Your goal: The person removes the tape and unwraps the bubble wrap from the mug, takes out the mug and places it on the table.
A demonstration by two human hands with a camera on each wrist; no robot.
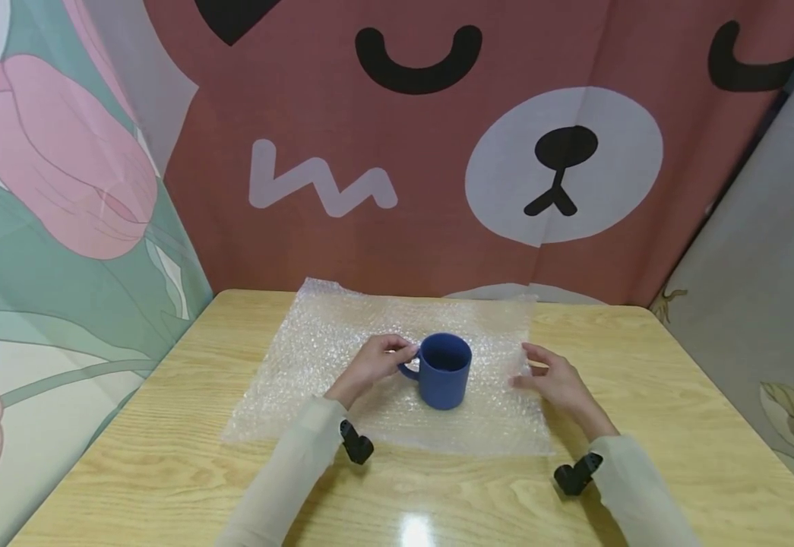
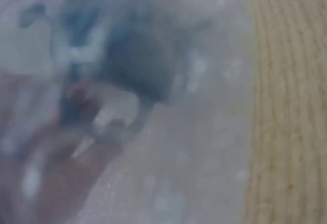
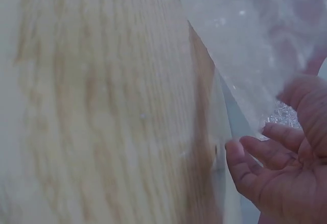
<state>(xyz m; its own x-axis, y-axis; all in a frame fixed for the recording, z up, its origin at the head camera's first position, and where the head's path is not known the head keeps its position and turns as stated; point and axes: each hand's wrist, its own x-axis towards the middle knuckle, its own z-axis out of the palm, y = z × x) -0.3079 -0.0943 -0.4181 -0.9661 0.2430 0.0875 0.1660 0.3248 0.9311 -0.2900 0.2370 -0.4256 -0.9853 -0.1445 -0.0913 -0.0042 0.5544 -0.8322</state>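
Observation:
A blue mug (image 1: 443, 384) stands upright on a sheet of clear bubble wrap (image 1: 314, 357). My left hand (image 1: 376, 361) is at the mug's left side, its thumb and fingers pinching the handle; the left wrist view shows that hand (image 2: 66, 168) and the mug (image 2: 138, 60) hazily. By the wrap's right edge is my right hand (image 1: 561, 384), its thumb and fingers spread apart. In the right wrist view this hand (image 3: 286, 168) is beside the edge of the bubble wrap (image 3: 235, 45), with loosely bent fingers and no firm hold visible. Whether the fingertips touch the wrap is hard to tell.
Beneath the wrap lies a light wooden table (image 1: 164, 471). A curtain with a bear face (image 1: 424, 251) hangs behind its far edge, and a flowered cloth (image 1: 61, 304) hangs along the left. Small black cameras (image 1: 357, 444) are strapped to both sleeves.

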